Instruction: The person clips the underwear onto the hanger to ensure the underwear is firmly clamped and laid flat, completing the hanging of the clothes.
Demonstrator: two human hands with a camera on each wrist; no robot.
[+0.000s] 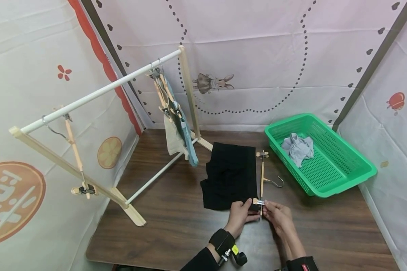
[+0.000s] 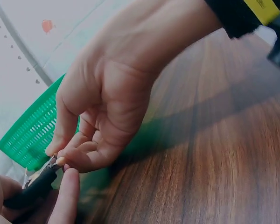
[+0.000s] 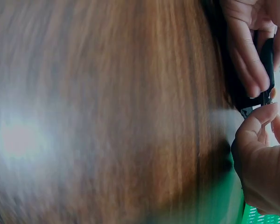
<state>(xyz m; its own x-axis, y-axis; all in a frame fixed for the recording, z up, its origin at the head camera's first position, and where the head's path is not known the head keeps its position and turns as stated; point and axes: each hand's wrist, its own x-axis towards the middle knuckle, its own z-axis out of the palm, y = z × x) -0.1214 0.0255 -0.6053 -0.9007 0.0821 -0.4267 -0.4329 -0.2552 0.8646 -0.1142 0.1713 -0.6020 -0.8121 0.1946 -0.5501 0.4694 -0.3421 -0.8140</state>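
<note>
Black shorts (image 1: pixel 231 173) lie flat on the table, their straight waist edge along a wooden clip hanger (image 1: pixel 262 175) with a metal hook. My left hand (image 1: pixel 239 219) grips the near corner of the waist; in the left wrist view its fingertips (image 2: pixel 69 189) sit at the black cloth (image 2: pixel 35 190). My right hand (image 1: pixel 279 216) pinches the hanger's near clip (image 1: pixel 259 201) at that corner. In the right wrist view both hands meet at the cloth's edge, and the fingers partly hide the clip. The hanger's far clip (image 1: pixel 262 154) lies beside the shorts' far corner.
A green basket (image 1: pixel 354 182) at the right holds a crumpled grey cloth (image 1: pixel 298 147). To the left stands a rack with a white rail (image 1: pixel 101 90). Clothes (image 1: pixel 176 131) hang near its far end, and a bare clip hanger (image 1: pixel 75 146) hangs near its front end.
</note>
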